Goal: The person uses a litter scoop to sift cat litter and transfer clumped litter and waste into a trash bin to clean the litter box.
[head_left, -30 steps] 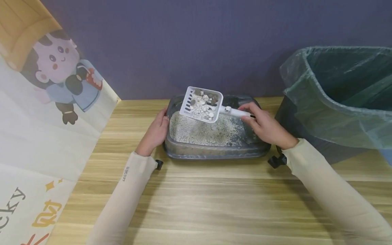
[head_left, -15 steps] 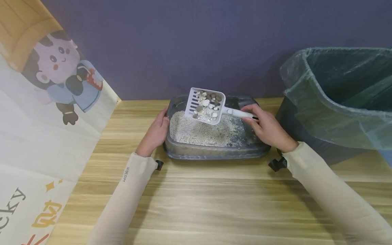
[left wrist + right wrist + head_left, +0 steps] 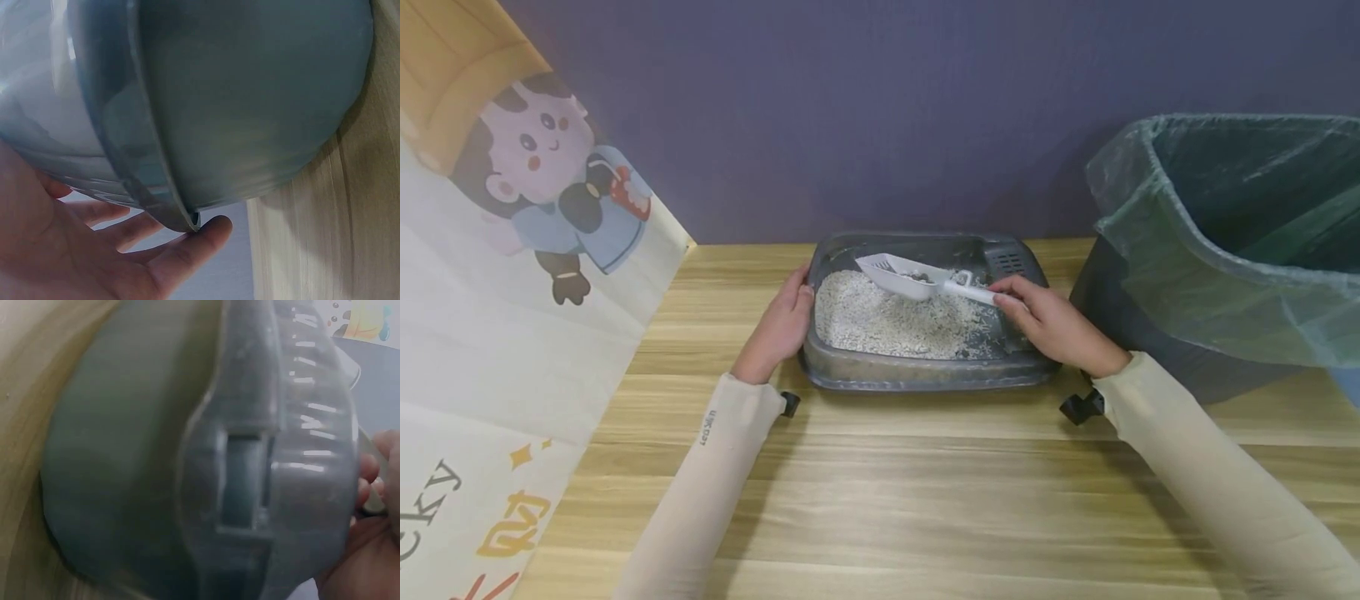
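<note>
In the head view, my right hand [image 3: 1056, 321] grips the handle of a white slotted litter scoop [image 3: 910, 279], held tilted above the litter. Some clumps show inside the scoop; its near side hides the rest. Beneath it is a grey litter box [image 3: 880, 372] partly filled with pale litter [image 3: 887, 325]. My left hand [image 3: 781, 325] holds the box's left rim. From the left wrist, its fingers [image 3: 181, 256] reach along the rim from outside. The right wrist view shows the box's end wall [image 3: 125, 450], with the right hand [image 3: 365, 550] partly cut off behind it.
A grey bin [image 3: 1120, 317] lined with a translucent green bag [image 3: 1217, 292] stands close by on the right. Behind the litter box rises a dark blue wall [image 3: 880, 108]. The box sits on a wood-grain surface [image 3: 910, 492], and a printed white panel [image 3: 482, 333] borders it on the left.
The scoop has come lower over the litter box and turned from showing its full basket to nearly edge-on, with fewer contents visible. My left hand and the box stay in place.
</note>
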Available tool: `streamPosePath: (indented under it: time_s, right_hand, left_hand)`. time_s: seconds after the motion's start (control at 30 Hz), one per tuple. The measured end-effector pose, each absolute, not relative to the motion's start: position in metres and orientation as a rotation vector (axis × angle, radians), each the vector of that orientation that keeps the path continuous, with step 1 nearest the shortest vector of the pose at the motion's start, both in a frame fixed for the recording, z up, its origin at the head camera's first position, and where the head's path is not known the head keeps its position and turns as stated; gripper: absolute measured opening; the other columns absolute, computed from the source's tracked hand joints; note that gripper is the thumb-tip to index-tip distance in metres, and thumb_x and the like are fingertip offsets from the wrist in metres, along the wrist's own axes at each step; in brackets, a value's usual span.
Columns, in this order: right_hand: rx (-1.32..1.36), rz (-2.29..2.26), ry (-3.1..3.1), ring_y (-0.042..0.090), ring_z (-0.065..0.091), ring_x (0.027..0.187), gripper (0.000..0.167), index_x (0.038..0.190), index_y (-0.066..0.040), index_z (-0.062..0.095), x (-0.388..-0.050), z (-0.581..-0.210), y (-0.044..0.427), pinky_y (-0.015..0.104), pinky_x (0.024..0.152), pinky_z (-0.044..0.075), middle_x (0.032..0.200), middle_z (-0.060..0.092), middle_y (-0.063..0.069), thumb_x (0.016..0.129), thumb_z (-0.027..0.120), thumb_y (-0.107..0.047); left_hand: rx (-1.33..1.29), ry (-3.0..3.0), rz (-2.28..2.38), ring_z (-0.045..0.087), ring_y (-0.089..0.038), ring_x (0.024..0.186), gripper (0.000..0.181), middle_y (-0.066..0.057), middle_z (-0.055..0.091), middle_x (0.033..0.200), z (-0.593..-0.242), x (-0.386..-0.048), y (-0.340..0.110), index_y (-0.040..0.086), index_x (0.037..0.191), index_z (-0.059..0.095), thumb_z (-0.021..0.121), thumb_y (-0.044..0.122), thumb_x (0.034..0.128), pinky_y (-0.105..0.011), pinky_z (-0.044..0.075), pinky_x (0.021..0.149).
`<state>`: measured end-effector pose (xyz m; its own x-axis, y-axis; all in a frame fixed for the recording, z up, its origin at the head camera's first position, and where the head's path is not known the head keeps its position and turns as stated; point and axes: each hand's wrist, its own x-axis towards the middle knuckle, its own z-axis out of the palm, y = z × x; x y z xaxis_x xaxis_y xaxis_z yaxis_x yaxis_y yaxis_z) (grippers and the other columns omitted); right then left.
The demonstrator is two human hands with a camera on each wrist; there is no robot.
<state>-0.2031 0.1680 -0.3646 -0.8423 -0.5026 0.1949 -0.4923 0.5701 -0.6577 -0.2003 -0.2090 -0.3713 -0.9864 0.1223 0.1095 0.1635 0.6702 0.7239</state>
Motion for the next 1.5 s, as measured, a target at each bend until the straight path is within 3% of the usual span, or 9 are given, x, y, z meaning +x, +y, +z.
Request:
streamPosePath:
  time_s: [0.6,0.83,1.2,1.5]
  right_hand:
    - [-0.873,-1.175,2.706,0.018,0.042,0.047,0.037,0.127,-0.014,0.055,-0.2031,-0.3666,0.1723,0.031,0.042,0.038,0.066,0.052,0.004,0.101,0.039,-0.036]
    - [-0.924,-1.201,2.802,0.017,0.042,0.048,0.037,0.133,-0.019,0.048,-0.2006,-0.3681,0.1703,0.03,0.04,0.038,0.092,0.059,0.006,0.098,0.05,-0.03]
    - [-0.944,-1.207,2.939,0.014,0.044,0.051,0.035,0.131,-0.017,0.05,-0.1999,-0.368,0.1709,0.03,0.043,0.039,0.091,0.058,0.001,0.097,0.053,-0.025]
    - [-0.933,-1.209,2.928,0.016,0.043,0.05,0.035,0.131,-0.013,0.05,-0.1978,-0.3657,0.1715,0.03,0.042,0.037,0.083,0.056,0.008,0.099,0.05,-0.025]
  left_hand:
    - [-0.234,-2.826,-1.228,0.023,-0.029,0.138,0.052,-0.013,0.025,0.152,-0.3713,-0.2019,-0.2079,0.01,0.15,0.022,0.023,0.031,0.1031,-0.045,0.018,0.113]
    - [-0.235,-2.833,-1.224,0.023,-0.029,0.138,0.052,-0.012,0.025,0.152,-0.3703,-0.202,-0.2077,0.011,0.151,0.021,0.023,0.032,0.1032,-0.047,0.018,0.112]
    - [-0.228,-2.836,-1.217,0.025,-0.031,0.137,0.051,-0.012,0.026,0.152,-0.3676,-0.2,-0.2078,0.012,0.151,0.021,0.024,0.029,0.1034,-0.05,0.019,0.111]
    - [-0.231,-2.836,-1.23,0.025,-0.03,0.137,0.051,-0.012,0.027,0.152,-0.3697,-0.2007,-0.2091,0.011,0.151,0.022,0.024,0.029,0.1032,-0.048,0.019,0.112]
